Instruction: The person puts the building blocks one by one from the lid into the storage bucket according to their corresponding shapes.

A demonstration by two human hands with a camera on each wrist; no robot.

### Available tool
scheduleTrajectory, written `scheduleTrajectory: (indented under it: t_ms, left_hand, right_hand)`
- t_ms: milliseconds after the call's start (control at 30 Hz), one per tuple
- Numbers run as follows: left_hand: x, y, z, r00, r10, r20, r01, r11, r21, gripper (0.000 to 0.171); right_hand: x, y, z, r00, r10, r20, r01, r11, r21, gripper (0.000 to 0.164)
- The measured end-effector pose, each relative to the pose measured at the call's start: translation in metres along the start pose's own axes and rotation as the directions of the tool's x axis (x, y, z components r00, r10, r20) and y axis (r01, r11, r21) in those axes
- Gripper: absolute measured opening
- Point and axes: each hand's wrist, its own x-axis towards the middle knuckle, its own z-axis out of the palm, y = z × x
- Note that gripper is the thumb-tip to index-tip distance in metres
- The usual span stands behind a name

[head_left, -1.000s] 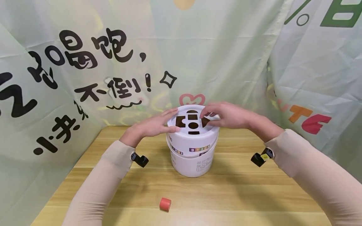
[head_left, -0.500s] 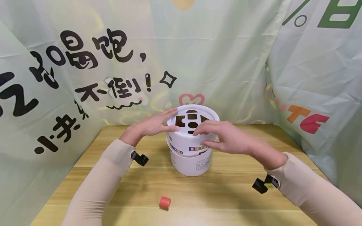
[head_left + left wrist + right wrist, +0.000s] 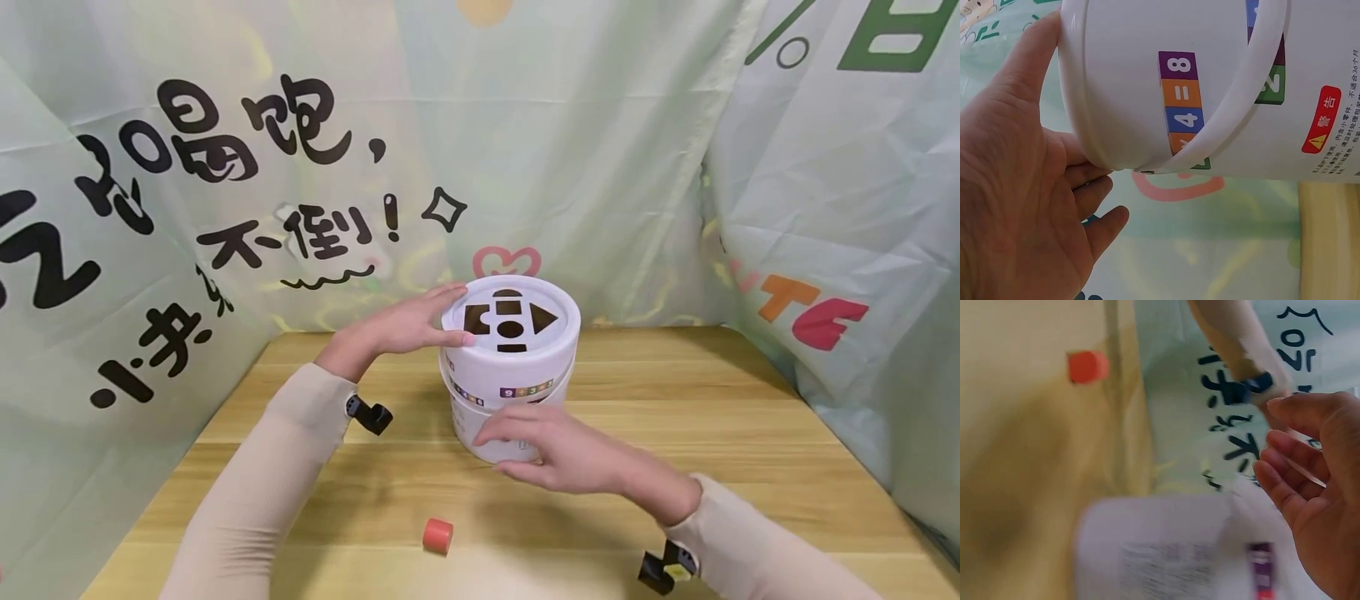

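Note:
A white round bucket stands upright on the table, its lid cut with several shaped holes. My left hand rests on the left of the lid's rim, thumb on top and fingers spread; the left wrist view shows this hand against the rim. My right hand hangs in front of the bucket's lower part, fingers loosely bent, holding nothing. In the right wrist view the same hand is apart from everything. A red cylinder block lies near the front, left of my right hand.
The wooden table has a printed cloth backdrop behind it and at both sides. A white handle hangs across the bucket's wall. A small black camera sits on each wrist.
My right hand has left the lid's right side and come down and toward the front, uncovering the triangular hole. My left hand and the red cylinder block have stayed in place.

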Motion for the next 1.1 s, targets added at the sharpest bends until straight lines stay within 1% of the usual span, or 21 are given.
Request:
scheduleTrajectory:
  t_ms: [100, 167, 267, 333, 433, 533, 633, 700, 900, 1000, 1100]
  left_hand:
    - [-0.002, -0.001, -0.001, 1.0, -0.004, -0.002, 0.004, 1.0, -0.002, 0.1]
    - [-0.001, -0.001, -0.001, 1.0, -0.003, -0.001, 0.003, 1.0, 0.005, 0.1]
    - [-0.001, -0.002, -0.001, 1.0, -0.008, 0.0, 0.008, 1.0, 0.01, 0.101]
    - [-0.001, -0.003, -0.001, 1.0, -0.011, -0.001, 0.011, 1.0, 0.006, 0.101]
    - [0.0, -0.002, 0.0, 1.0, -0.007, -0.007, 0.007, 1.0, -0.011, 0.101]
    - [0.0, -0.001, 0.0, 1.0, -0.005, -0.009, 0.005, 1.0, -0.019, 0.101]
    - [-0.001, -0.001, 0.001, 1.0, -0.009, -0.009, 0.008, 1.0, -0.019, 0.101]
    - [-0.002, -0.002, 0.001, 1.0, -0.011, -0.011, 0.011, 1.0, -0.025, 0.1]
    - [-0.002, -0.002, 0.001, 1.0, -0.011, -0.011, 0.011, 0.999, -0.031, 0.1]
    - [-0.002, -0.003, 0.002, 1.0, -0.015, -0.01, 0.015, 0.999, -0.033, 0.101]
    - [-0.002, -0.004, 0.003, 1.0, -0.017, -0.011, 0.017, 0.999, -0.036, 0.101]
  right_hand:
    - [-0.002, 0.0, 0.021, 0.999, 0.017, 0.041, -0.018, 0.999, 0.031, 0.029]
    - [-0.002, 0.0, 0.033, 0.995, 0.05, 0.084, -0.056, 0.996, 0.065, 0.03]
    - [-0.001, -0.001, 0.049, 0.983, 0.088, 0.161, -0.104, 0.99, 0.095, 0.034]
    - [-0.001, -0.001, 0.06, 0.972, 0.098, 0.213, -0.122, 0.987, 0.105, 0.036]
    - [0.0, 0.001, 0.075, 0.962, 0.076, 0.264, -0.105, 0.99, 0.098, 0.039]
    - [0.0, 0.003, 0.086, 0.955, 0.047, 0.293, -0.084, 0.99, 0.116, 0.041]
    - [0.002, 0.004, 0.093, 0.949, 0.028, 0.314, -0.068, 0.991, 0.116, 0.042]
    - [0.004, 0.004, 0.097, 0.944, 0.03, 0.329, -0.069, 0.992, 0.108, 0.042]
    - [0.011, 0.001, 0.105, 0.929, 0.037, 0.369, -0.055, 0.998, 0.038, 0.04]
    - [0.012, 0.001, 0.107, 0.927, 0.043, 0.373, -0.058, 0.998, 0.029, 0.036]
    - [0.013, 0.001, 0.107, 0.929, 0.044, 0.367, -0.066, 0.997, 0.048, 0.031]
